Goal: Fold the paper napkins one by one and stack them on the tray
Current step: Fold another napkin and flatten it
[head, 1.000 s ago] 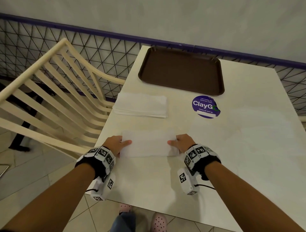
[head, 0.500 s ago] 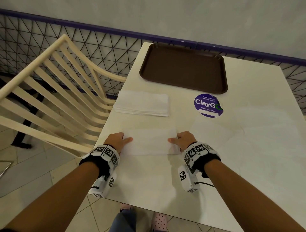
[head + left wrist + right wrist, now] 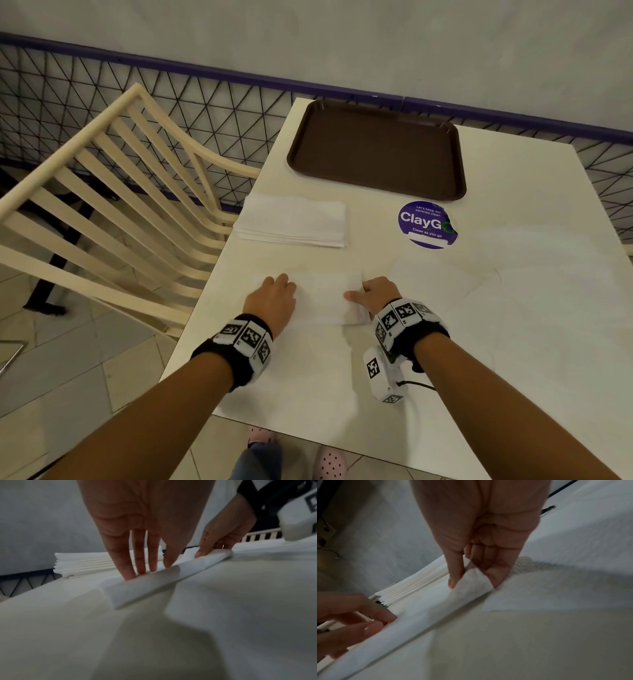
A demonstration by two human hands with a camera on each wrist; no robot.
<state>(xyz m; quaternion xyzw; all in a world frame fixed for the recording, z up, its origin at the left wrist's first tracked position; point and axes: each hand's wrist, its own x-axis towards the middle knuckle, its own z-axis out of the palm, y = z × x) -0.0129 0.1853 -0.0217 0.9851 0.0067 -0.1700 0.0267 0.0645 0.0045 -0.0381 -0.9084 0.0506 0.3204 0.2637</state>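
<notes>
A white paper napkin lies folded in a long strip on the table in front of me. My left hand presses flat on its left end with straight fingers. At the right end my right hand pinches the napkin between thumb and curled fingers and lifts that end a little off the table. A stack of unfolded napkins sits further back on the left. The brown tray at the far edge holds nothing.
A cream slatted chair stands close against the table's left side. A round purple sticker marks the table between tray and hands. A black wire fence runs behind the table.
My left hand has moved from the napkin's left edge onto it and lies flat. My right hand has raised the right end slightly.
</notes>
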